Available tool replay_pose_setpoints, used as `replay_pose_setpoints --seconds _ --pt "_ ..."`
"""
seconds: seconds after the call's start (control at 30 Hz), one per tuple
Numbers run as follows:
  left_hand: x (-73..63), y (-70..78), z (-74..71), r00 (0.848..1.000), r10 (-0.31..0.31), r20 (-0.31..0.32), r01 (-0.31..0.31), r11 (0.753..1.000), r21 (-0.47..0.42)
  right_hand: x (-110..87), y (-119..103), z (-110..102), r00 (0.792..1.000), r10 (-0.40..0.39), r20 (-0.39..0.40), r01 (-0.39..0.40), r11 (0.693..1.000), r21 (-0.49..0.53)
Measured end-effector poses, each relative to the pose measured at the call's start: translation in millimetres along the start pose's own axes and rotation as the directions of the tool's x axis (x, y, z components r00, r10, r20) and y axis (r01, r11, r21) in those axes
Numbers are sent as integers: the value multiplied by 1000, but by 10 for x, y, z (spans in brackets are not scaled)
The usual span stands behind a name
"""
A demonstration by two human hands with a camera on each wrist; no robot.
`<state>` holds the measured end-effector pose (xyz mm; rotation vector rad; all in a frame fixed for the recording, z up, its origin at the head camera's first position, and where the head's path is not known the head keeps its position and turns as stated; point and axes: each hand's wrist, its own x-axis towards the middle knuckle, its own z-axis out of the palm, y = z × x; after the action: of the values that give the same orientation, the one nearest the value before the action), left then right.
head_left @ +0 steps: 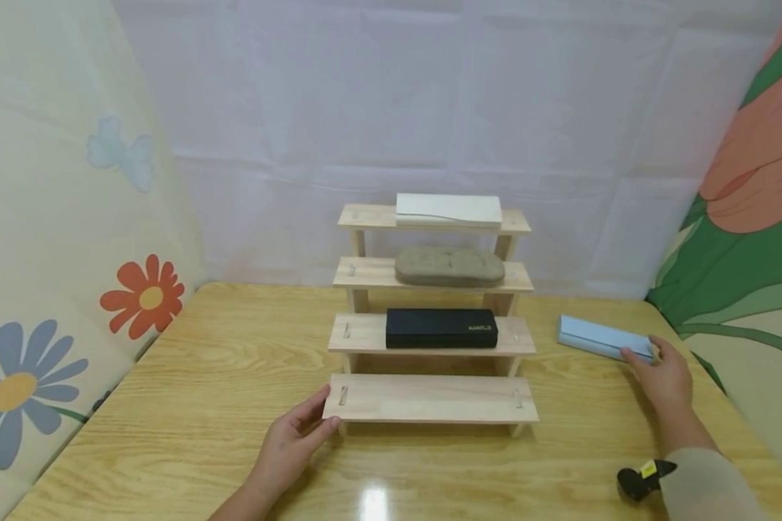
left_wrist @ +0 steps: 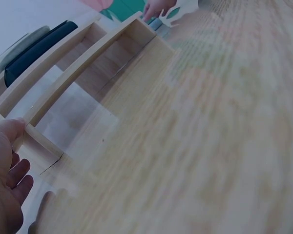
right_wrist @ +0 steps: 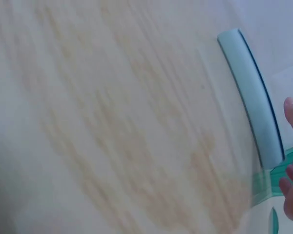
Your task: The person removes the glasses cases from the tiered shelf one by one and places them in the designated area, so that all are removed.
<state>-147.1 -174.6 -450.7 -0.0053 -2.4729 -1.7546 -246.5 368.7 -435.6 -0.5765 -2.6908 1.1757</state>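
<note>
A tiered wooden display stand [head_left: 430, 399] stands mid-table. My left hand [head_left: 293, 438] grips the left end of its lowest shelf, the thumb at the front corner and fingers behind; the left wrist view shows the hand [left_wrist: 5, 170] at that end with the lower fingers loose. To the right, a light blue glasses case [head_left: 599, 339] lies closed on the table. My right hand [head_left: 667, 376] is at its right end, thumb and forefinger spread around the corner. In the right wrist view a gap shows between the thumb and the blue case [right_wrist: 251, 97].
On the stand's upper shelves lie a white case [head_left: 448, 208], a grey-brown padded case [head_left: 450, 266] and a black case [head_left: 440, 329], one per shelf. The wood-grain table [head_left: 234, 362] ends at a white cloth behind and flower-printed cloths [head_left: 150, 297] at the sides. A small black device [head_left: 645, 479] sits at the right wrist.
</note>
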Motion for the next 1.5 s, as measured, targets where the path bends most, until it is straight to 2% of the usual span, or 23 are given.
replay_pose_setpoints --seconds 0.2,0.6,0.9,1.3,1.5 --pt "3 -6 -4 1000 4 7 -4 1000 -9 -66 -106 -12 999 -46 -20 47 997 59" --pt "4 -24 -7 1000 17 13 -17 1000 -3 -198 -302 0 984 -180 3 178 973 145" --pt "0 -21 -9 1000 27 9 -27 1000 -6 -319 -578 15 960 -280 -2 277 949 151" --pt "-1 -16 -11 1000 16 17 -16 1000 -8 -478 -787 74 928 -372 2 366 915 167" --pt "-9 -15 -12 1000 25 7 -25 1000 13 -575 -929 102 910 -409 74 389 901 192"
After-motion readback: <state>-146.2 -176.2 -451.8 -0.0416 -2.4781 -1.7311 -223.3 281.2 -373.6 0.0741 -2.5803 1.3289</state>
